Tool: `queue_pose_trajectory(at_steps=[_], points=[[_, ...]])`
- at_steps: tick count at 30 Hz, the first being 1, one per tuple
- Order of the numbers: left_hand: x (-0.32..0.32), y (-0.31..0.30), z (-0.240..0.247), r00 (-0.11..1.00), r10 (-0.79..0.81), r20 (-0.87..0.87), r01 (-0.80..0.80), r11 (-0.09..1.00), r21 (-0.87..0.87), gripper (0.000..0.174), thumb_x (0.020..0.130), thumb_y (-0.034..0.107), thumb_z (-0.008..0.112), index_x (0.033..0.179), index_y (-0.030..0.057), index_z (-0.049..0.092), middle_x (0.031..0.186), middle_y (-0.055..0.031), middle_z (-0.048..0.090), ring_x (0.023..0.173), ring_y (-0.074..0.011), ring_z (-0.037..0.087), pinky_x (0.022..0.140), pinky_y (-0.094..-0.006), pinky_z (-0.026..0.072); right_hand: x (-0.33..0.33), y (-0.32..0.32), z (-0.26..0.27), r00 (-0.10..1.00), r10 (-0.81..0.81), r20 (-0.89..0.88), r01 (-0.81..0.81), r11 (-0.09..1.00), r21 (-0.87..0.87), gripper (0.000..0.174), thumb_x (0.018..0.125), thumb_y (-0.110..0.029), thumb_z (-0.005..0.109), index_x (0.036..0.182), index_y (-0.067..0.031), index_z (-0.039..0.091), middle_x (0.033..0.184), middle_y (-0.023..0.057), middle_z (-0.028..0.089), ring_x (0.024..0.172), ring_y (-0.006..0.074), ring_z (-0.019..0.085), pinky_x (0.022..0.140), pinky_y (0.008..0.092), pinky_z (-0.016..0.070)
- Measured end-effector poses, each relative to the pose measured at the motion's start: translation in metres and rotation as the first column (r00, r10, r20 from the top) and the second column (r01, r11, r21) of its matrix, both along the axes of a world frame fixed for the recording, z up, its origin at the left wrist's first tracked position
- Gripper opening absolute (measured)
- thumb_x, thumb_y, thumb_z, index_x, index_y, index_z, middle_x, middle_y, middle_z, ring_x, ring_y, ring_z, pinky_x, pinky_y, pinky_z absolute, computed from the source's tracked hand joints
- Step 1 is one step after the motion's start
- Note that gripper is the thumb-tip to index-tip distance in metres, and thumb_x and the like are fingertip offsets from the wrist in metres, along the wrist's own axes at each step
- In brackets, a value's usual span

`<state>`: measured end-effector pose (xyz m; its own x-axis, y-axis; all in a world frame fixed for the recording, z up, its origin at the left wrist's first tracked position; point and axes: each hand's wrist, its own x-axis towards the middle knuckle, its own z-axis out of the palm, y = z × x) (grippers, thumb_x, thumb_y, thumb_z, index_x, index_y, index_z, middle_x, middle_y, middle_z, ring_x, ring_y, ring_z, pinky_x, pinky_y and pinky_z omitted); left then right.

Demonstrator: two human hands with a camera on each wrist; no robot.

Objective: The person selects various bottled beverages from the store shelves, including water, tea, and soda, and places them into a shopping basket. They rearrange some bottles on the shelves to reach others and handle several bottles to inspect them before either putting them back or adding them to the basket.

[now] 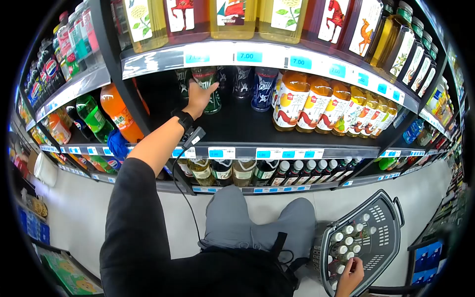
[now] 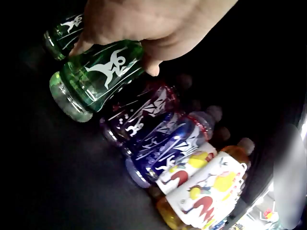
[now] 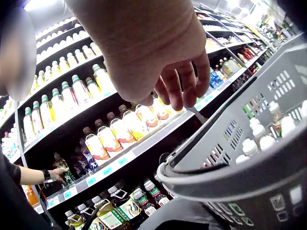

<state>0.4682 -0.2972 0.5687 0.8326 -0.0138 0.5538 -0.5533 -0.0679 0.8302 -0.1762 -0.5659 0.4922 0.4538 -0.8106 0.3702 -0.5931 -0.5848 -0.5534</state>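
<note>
My left hand [image 1: 199, 99] reaches into the middle shelf and grips a green bottle [image 1: 213, 103] with a white figure printed on it. In the left wrist view the thumb and fingers lie around this green bottle [image 2: 103, 76], its base toward the shelf front. A second green bottle [image 2: 67, 28] stands beside it. Dark purple [image 2: 139, 117] and blue bottles [image 2: 168, 148] are on its other side. My right hand [image 1: 350, 278] hangs over the near side of the grey basket [image 1: 391, 247], its fingers loosely curled with nothing between them. White-capped bottles [image 1: 344, 242] stand in the basket.
Orange-capped tea bottles [image 1: 292, 101] line the right of the same shelf. Above runs a shelf edge with price tags [image 1: 249, 57]; larger bottles [image 1: 232, 20] stand over it. More bottles [image 1: 202, 171] fill the lower shelf. A cable [image 1: 183, 193] hangs from the left wrist.
</note>
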Motion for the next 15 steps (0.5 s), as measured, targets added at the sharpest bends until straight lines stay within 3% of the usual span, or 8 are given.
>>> queue_pose_trajectory(at_steps=[2,4,6,7,9,11,13,15], points=[[0.012,-0.006,0.002,0.996,0.079,-0.041,-0.077,0.996,0.054,0.067,0.071,0.015,0.084,0.118,-0.0060,0.042,0.110,-0.0176,0.062,0.101,-0.0241,0.061,0.089,-0.0333,0.0477,-0.016,-0.005,-0.025,1.000,-0.014,-0.027,0.013,0.999,-0.041,0.015,0.091,-0.011,0.060,0.091,0.0043,0.062,0.075,0.0146,0.063,0.065,0.0219,0.062,0.058,0.0333,0.0473],[0.052,-0.008,-0.012,0.997,-0.073,-0.002,0.073,0.997,0.009,0.066,0.070,0.014,0.085,0.119,-0.0051,0.044,0.113,-0.0156,0.062,0.101,-0.0234,0.061,0.089,-0.0322,0.0482,-0.015,-0.001,-0.029,0.995,-0.089,-0.050,0.090,0.995,0.030,0.016,0.088,-0.011,0.062,0.091,0.0041,0.064,0.077,0.0193,0.065,0.068,0.0325,0.066,0.061,0.0382,0.0510],[0.047,-0.014,-0.002,0.991,-0.129,0.044,0.129,0.992,-0.014,0.066,0.070,0.014,0.085,0.122,-0.0046,0.048,0.116,-0.0139,0.062,0.104,-0.0226,0.060,0.090,-0.0319,0.0472,-0.018,-0.002,-0.041,0.994,-0.104,-0.036,0.104,0.995,-0.007,0.016,0.089,-0.012,0.062,0.090,0.0038,0.064,0.076,0.0190,0.064,0.068,0.0328,0.065,0.061,0.0386,0.0509],[0.029,-0.015,0.014,0.978,-0.144,-0.151,0.147,0.989,0.011,0.051,0.075,0.005,0.078,0.120,-0.0029,0.055,0.118,-0.0119,0.062,0.105,-0.0215,0.060,0.093,-0.0314,0.0457,-0.018,-0.003,-0.047,0.994,-0.109,-0.029,0.107,0.993,-0.051,0.016,0.089,-0.012,0.061,0.089,0.0035,0.064,0.075,0.0188,0.064,0.067,0.0331,0.065,0.061,0.0389,0.0508],[0.041,-0.018,0.016,0.988,-0.121,-0.101,0.126,0.991,0.043,0.056,0.071,0.011,0.080,0.119,-0.0042,0.055,0.116,-0.0150,0.062,0.107,-0.0234,0.058,0.093,-0.0326,0.0456,-0.014,0.000,-0.050,0.993,-0.111,-0.025,0.110,0.993,-0.038,0.016,0.089,-0.013,0.061,0.086,0.0024,0.063,0.072,0.0185,0.063,0.066,0.0329,0.065,0.060,0.0395,0.0502],[0.034,-0.020,0.026,0.942,-0.264,-0.209,0.263,0.964,-0.033,0.056,0.070,0.009,0.078,0.120,-0.0037,0.056,0.117,-0.0130,0.062,0.107,-0.0240,0.058,0.094,-0.0341,0.0444,-0.016,-0.001,-0.063,0.997,-0.074,-0.013,0.073,0.995,-0.075,0.016,0.089,-0.013,0.060,0.082,0.0010,0.062,0.070,0.0178,0.062,0.063,0.0326,0.064,0.057,0.0400,0.0488],[0.074,-0.020,0.008,0.930,-0.194,-0.312,0.215,0.976,0.032,0.044,0.074,0.003,0.074,0.116,-0.0029,0.059,0.113,-0.0096,0.063,0.103,-0.0215,0.058,0.092,-0.0323,0.0448,-0.013,0.004,-0.065,0.995,-0.095,0.043,0.099,0.992,-0.081,0.022,0.093,-0.014,0.057,0.078,0.0026,0.060,0.068,0.0187,0.060,0.061,0.0332,0.060,0.056,0.0396,0.0444],[0.099,-0.021,-0.007,0.935,-0.219,-0.281,0.233,0.972,0.020,0.040,0.076,0.005,0.073,0.114,-0.0011,0.061,0.112,-0.0075,0.063,0.103,-0.0204,0.057,0.093,-0.0323,0.0431,-0.021,-0.002,-0.077,0.982,-0.096,-0.164,0.085,0.994,-0.072,0.025,0.092,-0.014,0.056,0.073,0.0019,0.056,0.062,0.0195,0.054,0.057,0.0344,0.058,0.053,0.0415,0.0420]])
